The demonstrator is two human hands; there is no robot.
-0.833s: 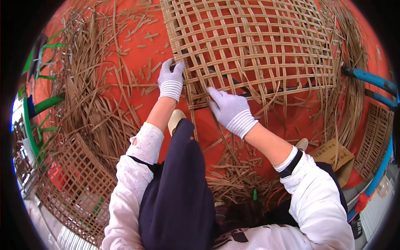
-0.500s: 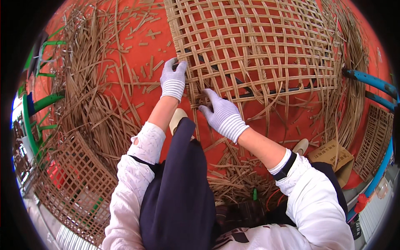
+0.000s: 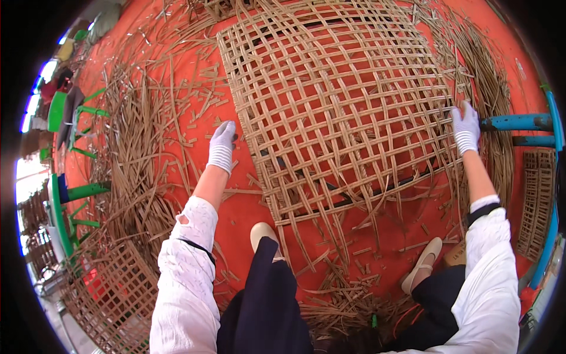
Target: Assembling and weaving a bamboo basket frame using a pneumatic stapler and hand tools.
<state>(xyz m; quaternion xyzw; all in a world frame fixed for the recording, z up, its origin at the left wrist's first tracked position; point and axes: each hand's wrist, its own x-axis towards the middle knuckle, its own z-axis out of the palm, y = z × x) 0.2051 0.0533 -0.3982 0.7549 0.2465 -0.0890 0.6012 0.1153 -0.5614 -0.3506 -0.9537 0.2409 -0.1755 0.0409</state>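
Observation:
A large openwork woven panel point(image 3: 330, 112) of tan strips lies tilted across the middle, with loose strip ends trailing from its near edge. A dark frame bar point(image 3: 348, 203) shows through under that near edge. My right hand point(image 3: 466, 128), in a pale striped glove, grips the panel's right edge near a blue tube. On the other side my left hand point(image 3: 221, 146), gloved alike, hovers a little off the panel's left edge. Its fingers are stretched out and nothing shows in them; the palm is turned partly away.
Piles of long strips lie at the left point(image 3: 132, 135) and right point(image 3: 486, 76) on the red floor covering point(image 3: 239, 203). Blue tubes point(image 3: 519, 123) jut in at right, green metal legs point(image 3: 88, 192) at left. Other woven panels point(image 3: 109, 289) stand at both sides. Short offcuts lie scattered.
My hands have parted from the panel's near left corner: the right to its right edge, the left off its left edge. The view has shifted, and more of the panel shows.

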